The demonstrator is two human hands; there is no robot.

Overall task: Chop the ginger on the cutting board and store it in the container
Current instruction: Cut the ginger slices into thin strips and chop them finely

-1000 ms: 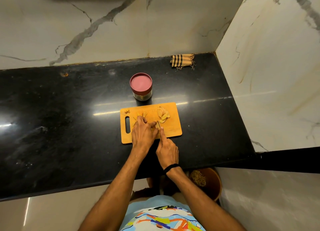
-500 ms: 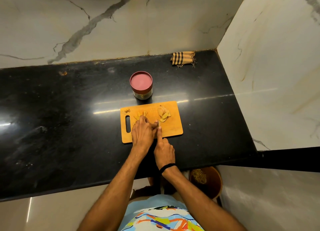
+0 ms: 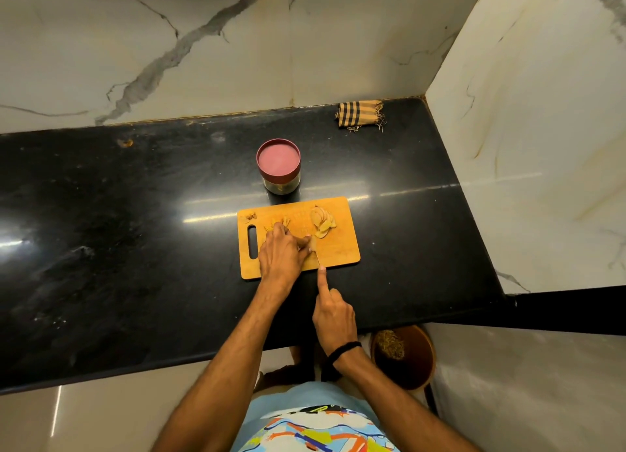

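An orange cutting board (image 3: 342,251) lies on the black counter (image 3: 135,231). My left hand (image 3: 281,256) rests on it, fingers curled over a ginger piece (image 3: 312,245) at its fingertips. My right hand (image 3: 333,311) grips a knife (image 3: 317,259) near the board's front edge, index finger stretched along the blade's back. A pile of ginger slices (image 3: 323,223) sits at the board's far right, thinner strips (image 3: 276,223) beyond my left hand, a small scrap (image 3: 250,216) at the far left corner. The container (image 3: 278,170), with a pink-red lid on, stands just behind the board.
A striped folded cloth (image 3: 360,114) lies at the counter's back right corner. Marble walls close the back and the right side. A brown bin (image 3: 403,356) with scraps stands on the floor below the counter's front edge.
My right hand has drawn the knife back toward me, from beside my left hand to the board's front edge. My left hand stays on the ginger.
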